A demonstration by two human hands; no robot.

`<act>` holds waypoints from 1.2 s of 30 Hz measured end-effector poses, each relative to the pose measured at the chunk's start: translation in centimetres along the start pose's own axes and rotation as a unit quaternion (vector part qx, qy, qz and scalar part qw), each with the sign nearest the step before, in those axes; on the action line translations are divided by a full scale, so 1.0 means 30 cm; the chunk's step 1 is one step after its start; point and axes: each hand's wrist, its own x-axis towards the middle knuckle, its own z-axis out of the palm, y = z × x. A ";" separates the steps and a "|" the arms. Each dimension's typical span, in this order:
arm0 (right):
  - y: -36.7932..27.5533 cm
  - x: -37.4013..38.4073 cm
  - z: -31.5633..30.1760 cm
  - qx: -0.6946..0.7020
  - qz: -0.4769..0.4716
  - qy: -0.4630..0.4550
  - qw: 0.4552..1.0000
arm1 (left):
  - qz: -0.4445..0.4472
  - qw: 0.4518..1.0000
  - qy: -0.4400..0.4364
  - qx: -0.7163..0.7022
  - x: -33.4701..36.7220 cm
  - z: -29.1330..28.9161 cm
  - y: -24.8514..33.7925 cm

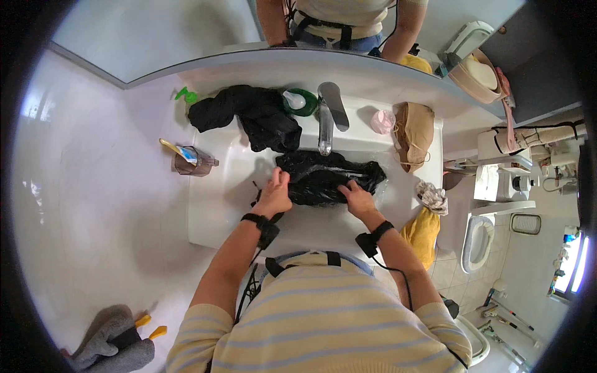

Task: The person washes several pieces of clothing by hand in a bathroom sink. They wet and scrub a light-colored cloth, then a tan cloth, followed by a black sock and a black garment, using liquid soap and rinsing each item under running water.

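A wet, shiny black garment (pixel 317 186) lies bunched in the white sink basin (pixel 298 227), below the tap. My left hand (pixel 273 194) is at its left end with the fingers curled into the fabric. On the right part of the garment, my right hand (pixel 358 199) is closed, thumb and fingers pinching a fold. Both wrists wear black straps with small devices. A second black cloth (pixel 245 115) hangs over the back left rim, partly into the basin. The silver tap (pixel 326 124) stands right behind the wet garment.
Behind the basin stand a green bottle with a clear pump (pixel 300 101), a pink item (pixel 382 122) and a tan drawstring pouch (pixel 413 133). A brown cup (pixel 194 163) with a tube is at the left rim. Yellow cloth (pixel 423 236) hangs at the right. A mirror spans the back.
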 end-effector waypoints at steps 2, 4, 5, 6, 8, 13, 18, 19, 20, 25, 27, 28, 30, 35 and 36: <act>-0.018 -0.053 -0.072 0.065 -0.028 0.038 0.997 | 0.022 0.998 0.053 0.031 -0.063 -0.061 0.008; -0.072 -0.088 -0.156 0.071 -0.066 0.088 0.991 | 0.030 0.995 0.052 0.082 -0.106 -0.089 -0.012; -0.072 -0.101 -0.167 0.059 -0.097 0.112 0.987 | 0.017 0.994 0.014 0.104 -0.125 -0.119 -0.003; -0.076 -0.116 -0.178 0.047 -0.128 0.136 0.981 | 0.003 0.992 -0.025 0.125 -0.146 -0.145 0.004; -0.131 -0.132 -0.236 0.140 -0.045 0.026 0.989 | 0.046 0.991 0.051 0.116 -0.190 -0.195 0.018; -0.124 -0.100 -0.183 0.238 -0.066 0.026 0.969 | 0.093 0.983 0.145 0.057 -0.239 -0.304 0.094; -0.040 -0.031 0.046 -0.033 -0.120 -0.107 0.986 | 0.102 0.964 0.242 0.045 -0.265 -0.323 0.105; -0.102 -0.004 -0.002 -0.085 -0.105 -0.142 0.981 | 0.084 0.961 0.261 0.044 -0.285 -0.332 0.088; -0.138 0.018 -0.043 -0.138 -0.084 -0.174 0.971 | 0.071 0.956 0.280 0.039 -0.297 -0.342 0.077; -0.159 0.096 -0.148 -0.191 -0.004 -0.299 0.935 | -0.004 0.962 0.268 0.056 -0.309 -0.358 0.024; -0.139 0.093 -0.171 -0.219 0.054 -0.217 0.950 | -0.011 0.965 0.261 0.031 -0.293 -0.339 0.010; -0.107 0.085 -0.139 -0.242 0.085 -0.130 0.958 | -0.011 0.967 0.255 0.017 -0.278 -0.323 0.009; -0.120 0.087 -0.121 -0.299 0.068 -0.051 0.951 | -0.011 0.981 0.195 0.002 -0.260 -0.245 -0.039; -0.099 0.060 0.041 -0.099 -0.232 -0.143 0.957 | 0.000 0.996 0.090 0.021 -0.175 -0.037 -0.093; -0.074 0.048 0.063 -0.092 -0.208 -0.087 0.970 | -0.009 0.996 0.083 0.042 -0.169 -0.026 -0.073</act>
